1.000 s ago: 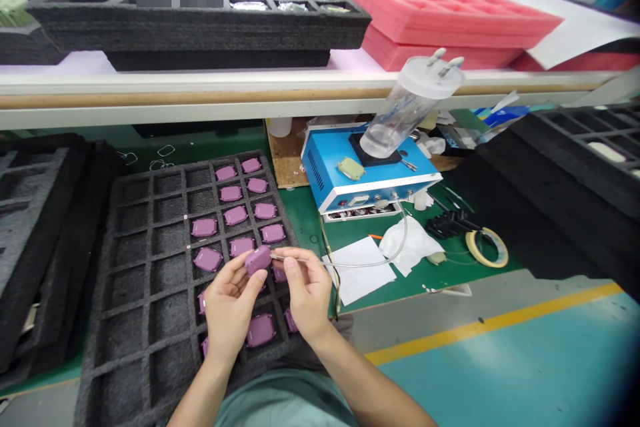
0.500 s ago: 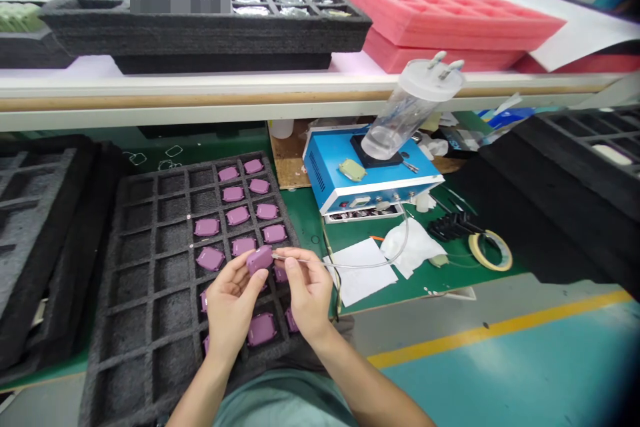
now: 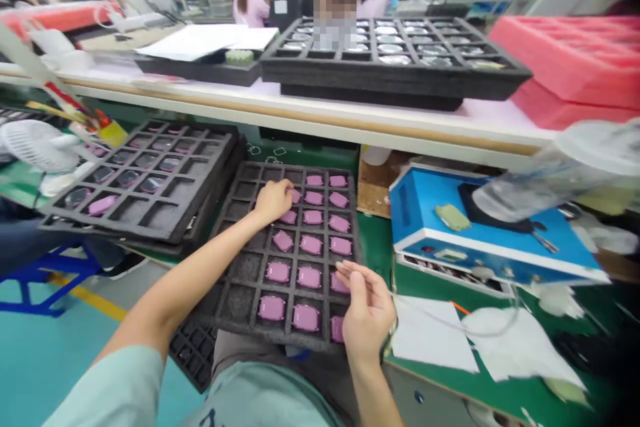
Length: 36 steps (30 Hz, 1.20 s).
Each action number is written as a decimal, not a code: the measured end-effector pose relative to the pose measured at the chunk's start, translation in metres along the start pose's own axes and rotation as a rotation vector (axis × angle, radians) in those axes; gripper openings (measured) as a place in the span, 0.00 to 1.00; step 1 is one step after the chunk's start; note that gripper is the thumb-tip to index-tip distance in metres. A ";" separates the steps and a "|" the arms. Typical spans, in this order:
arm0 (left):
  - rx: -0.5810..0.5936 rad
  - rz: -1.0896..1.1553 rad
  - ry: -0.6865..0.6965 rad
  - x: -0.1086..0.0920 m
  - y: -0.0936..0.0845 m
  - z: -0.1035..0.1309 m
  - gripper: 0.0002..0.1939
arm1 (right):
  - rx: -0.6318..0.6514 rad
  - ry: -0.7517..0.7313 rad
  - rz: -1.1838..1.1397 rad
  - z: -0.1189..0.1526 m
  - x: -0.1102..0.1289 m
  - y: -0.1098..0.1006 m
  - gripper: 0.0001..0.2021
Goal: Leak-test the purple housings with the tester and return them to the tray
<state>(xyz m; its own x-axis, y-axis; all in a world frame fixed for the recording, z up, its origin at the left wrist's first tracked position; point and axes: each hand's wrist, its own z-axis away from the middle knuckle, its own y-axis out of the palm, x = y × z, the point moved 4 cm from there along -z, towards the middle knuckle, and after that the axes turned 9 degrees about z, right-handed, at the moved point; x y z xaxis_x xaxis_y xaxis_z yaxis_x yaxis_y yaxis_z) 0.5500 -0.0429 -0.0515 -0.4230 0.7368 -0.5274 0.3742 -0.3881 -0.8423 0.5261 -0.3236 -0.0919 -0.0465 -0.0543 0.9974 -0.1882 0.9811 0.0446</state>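
Note:
My left hand (image 3: 275, 200) is over an upper compartment of the black foam tray (image 3: 243, 267), its fingers pinched on a purple case (image 3: 295, 196) that is partly hidden by them. Other purple cases (image 3: 311, 244) lie in the tray's right-hand columns. Near the tray's right edge, my right hand (image 3: 367, 300) pinches the thin clear tube (image 3: 430, 317), whose tip shows at the fingertips. That tube runs right toward the blue machine (image 3: 430, 240), which carries a clear cylinder (image 3: 525, 173) and a green case (image 3: 452, 217).
Another foam tray (image 3: 170, 210) with dark and purple pieces stands at the left, near a white fan (image 3: 33, 143). White paper (image 3: 433, 333) and a cloth (image 3: 520, 343) lie at the right. Above runs a shelf (image 3: 310, 123) with black and red trays. People sit beyond.
The view has turned left. My left hand has moved from beside my right hand to the tray's upper part with the purple case. My right hand stays near the tray's right side with the tube.

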 end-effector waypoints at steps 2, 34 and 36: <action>-0.003 -0.074 0.006 -0.005 -0.004 0.017 0.17 | -0.005 0.015 0.019 0.003 -0.001 -0.001 0.13; 0.005 1.450 -0.399 -0.071 0.047 0.149 0.21 | -0.152 -0.090 -0.013 -0.006 0.004 0.002 0.09; 0.031 1.470 -0.416 -0.076 0.063 0.148 0.22 | -0.166 -0.109 0.012 -0.010 0.004 -0.001 0.09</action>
<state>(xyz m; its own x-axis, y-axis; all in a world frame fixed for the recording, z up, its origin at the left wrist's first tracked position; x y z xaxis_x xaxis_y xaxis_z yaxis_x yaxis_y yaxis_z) 0.4837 -0.2053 -0.0807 0.0992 -0.4996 -0.8605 0.6413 -0.6292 0.4392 0.5353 -0.3226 -0.0878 -0.1550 -0.0535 0.9865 -0.0232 0.9985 0.0505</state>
